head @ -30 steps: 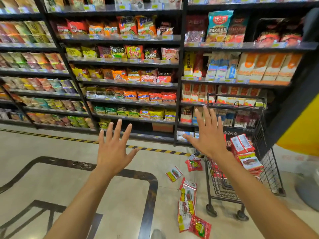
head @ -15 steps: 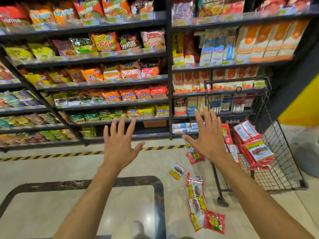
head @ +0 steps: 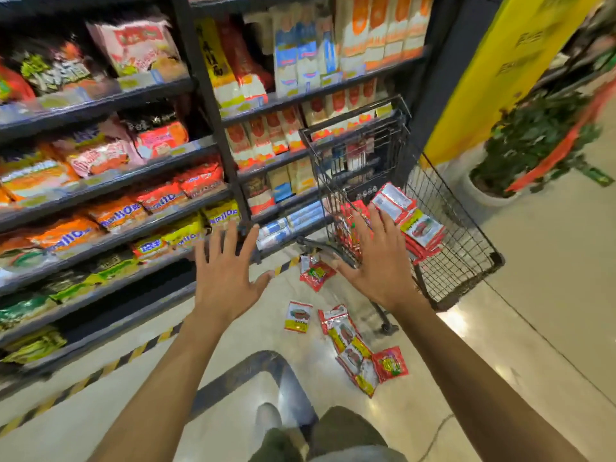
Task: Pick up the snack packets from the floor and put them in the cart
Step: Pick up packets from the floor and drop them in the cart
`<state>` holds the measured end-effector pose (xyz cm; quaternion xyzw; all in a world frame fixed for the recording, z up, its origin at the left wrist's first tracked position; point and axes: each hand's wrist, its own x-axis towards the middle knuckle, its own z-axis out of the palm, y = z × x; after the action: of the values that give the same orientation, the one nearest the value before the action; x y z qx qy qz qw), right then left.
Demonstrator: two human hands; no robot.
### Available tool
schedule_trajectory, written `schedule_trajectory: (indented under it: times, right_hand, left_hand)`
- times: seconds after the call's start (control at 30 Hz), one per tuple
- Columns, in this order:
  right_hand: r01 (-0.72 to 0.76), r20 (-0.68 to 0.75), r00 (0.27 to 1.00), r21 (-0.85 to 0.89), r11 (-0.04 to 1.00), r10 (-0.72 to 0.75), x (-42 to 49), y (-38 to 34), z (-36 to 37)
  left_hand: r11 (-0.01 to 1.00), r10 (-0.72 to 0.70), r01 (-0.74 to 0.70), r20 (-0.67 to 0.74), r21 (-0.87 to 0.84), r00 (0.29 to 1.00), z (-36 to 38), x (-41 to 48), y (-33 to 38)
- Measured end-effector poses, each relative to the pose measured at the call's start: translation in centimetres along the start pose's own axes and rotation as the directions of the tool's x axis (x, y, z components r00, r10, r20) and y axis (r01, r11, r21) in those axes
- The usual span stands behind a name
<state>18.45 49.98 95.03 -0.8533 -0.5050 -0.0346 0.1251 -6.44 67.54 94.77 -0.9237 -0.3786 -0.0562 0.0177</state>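
Observation:
Several red and yellow snack packets lie on the floor: one alone (head: 297, 317), a row of overlapping ones (head: 350, 348), a red one (head: 390, 364) at the row's near end, and one (head: 316, 271) by the cart's base. The black wire cart (head: 463, 248) stands at right with several red packets (head: 418, 228) inside. My left hand (head: 226, 271) and my right hand (head: 376, 265) are stretched out in front of me with fingers spread, holding nothing. My right hand is in front of the cart's near side, above the floor packets.
Dark store shelves (head: 186, 208) full of snack bags run along the left and back. A yellow pillar (head: 500, 71) and a potted plant (head: 530, 145) stand to the right of the cart. A yellow-black striped line (head: 140, 351) marks the floor by the shelves. My legs (head: 333, 435) show at the bottom.
The view has tilted down and swung right, closer to the cart and the floor packets. Both hands stay spread and empty; the right hand now overlaps the cart.

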Motion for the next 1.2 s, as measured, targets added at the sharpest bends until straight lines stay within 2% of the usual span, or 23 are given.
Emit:
schedule_trajectory:
  times: [0.2, 0.4, 0.5, 0.6, 0.73, 0.9, 1.07, 1.2]
  right_hand:
    - [-0.162, 0.009, 0.987, 0.013, 0.987, 0.162, -0.5, -0.2, 3.3]
    - [-0.287, 0.103, 0.955, 0.07, 0.955, 0.279, 0.9, 1.8, 7.7]
    - [-0.289, 0.136, 0.952, 0.103, 0.952, 0.275, 2.7, 3.7, 11.3]
    - [-0.246, 0.194, 0.957, 0.138, 0.959, 0.218, 4.8, 6.1, 16.7]
    - [-0.209, 0.261, 0.951, 0.159, 0.965, 0.164, 7.3, 9.1, 26.3]
    - [-0.259, 0.364, 0.915, 0.197, 0.945, 0.175, 8.8, 13.8, 40.9]
    - [-0.301, 0.428, 0.875, 0.118, 0.946, 0.225, 8.5, 18.2, 56.7]
    - [-0.31, 0.431, 0.868, 0.081, 0.947, 0.246, 7.0, 21.4, 69.6]
  left_hand:
    - [0.979, 0.2, -0.198, 0.049, -0.047, 0.979, 4.0, 5.5, 0.3]
    - [0.958, 0.288, -0.285, 0.133, -0.042, 0.948, 9.5, 10.7, 1.6]
    - [0.948, 0.318, -0.315, 0.14, -0.046, 0.938, 13.2, 13.4, 2.5]
    - [0.954, 0.297, -0.296, 0.206, -0.036, 0.932, 18.5, 15.5, 3.8]
    - [0.953, 0.302, -0.295, 0.221, -0.064, 0.927, 28.2, 17.0, 4.8]
    - [0.96, 0.281, -0.271, 0.311, -0.075, 0.908, 43.0, 18.5, 5.0]
    - [0.954, 0.298, -0.284, 0.35, -0.091, 0.888, 59.5, 19.8, 4.7]
    - [0.968, 0.252, -0.223, 0.414, -0.119, 0.875, 72.8, 18.4, 4.4]
